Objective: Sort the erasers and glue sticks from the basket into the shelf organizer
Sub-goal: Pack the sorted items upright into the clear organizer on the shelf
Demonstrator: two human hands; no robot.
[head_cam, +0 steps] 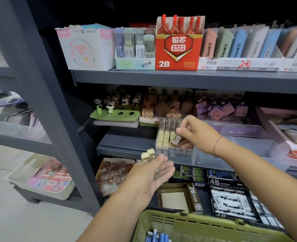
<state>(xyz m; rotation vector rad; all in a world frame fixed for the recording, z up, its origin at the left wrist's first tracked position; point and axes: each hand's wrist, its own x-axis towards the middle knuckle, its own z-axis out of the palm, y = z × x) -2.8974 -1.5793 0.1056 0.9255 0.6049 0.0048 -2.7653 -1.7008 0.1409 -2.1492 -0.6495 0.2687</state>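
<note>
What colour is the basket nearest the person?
The basket is olive green; the head view shows it best.

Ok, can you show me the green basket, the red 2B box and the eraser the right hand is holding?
green basket [205,226]: head view, on its slotted wall.
red 2B box [178,49]: head view, on its front face.
eraser [176,140]: head view, on its brown 2B sleeve.

"2B" on red box [178,49], "2B" on eraser [176,139]
</note>
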